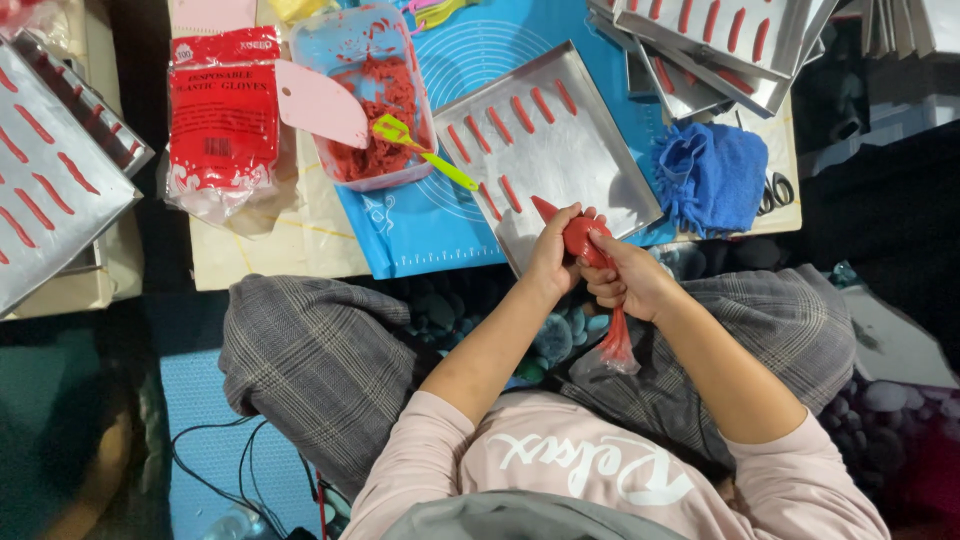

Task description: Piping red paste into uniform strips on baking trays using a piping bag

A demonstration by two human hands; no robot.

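Both my hands hold a red piping bag (582, 238) full of red batter. My left hand (552, 252) cups its front near the tip. Behind it, my right hand (628, 278) squeezes the twisted end, whose loose plastic tail hangs down. The bag's tip touches the near part of a silver baking tray (610, 150) that carries two rows of short red piped strips (520, 115).
A clear tub of red batter (372, 95) with a pink scraper and a green spatula sits on a blue mat (420, 225). A red packet of gloves (222, 115) lies to the left. Filled trays (50, 170) are at left and top right (720, 40). A blue cloth (712, 172) and scissors (775, 190) lie to the right.
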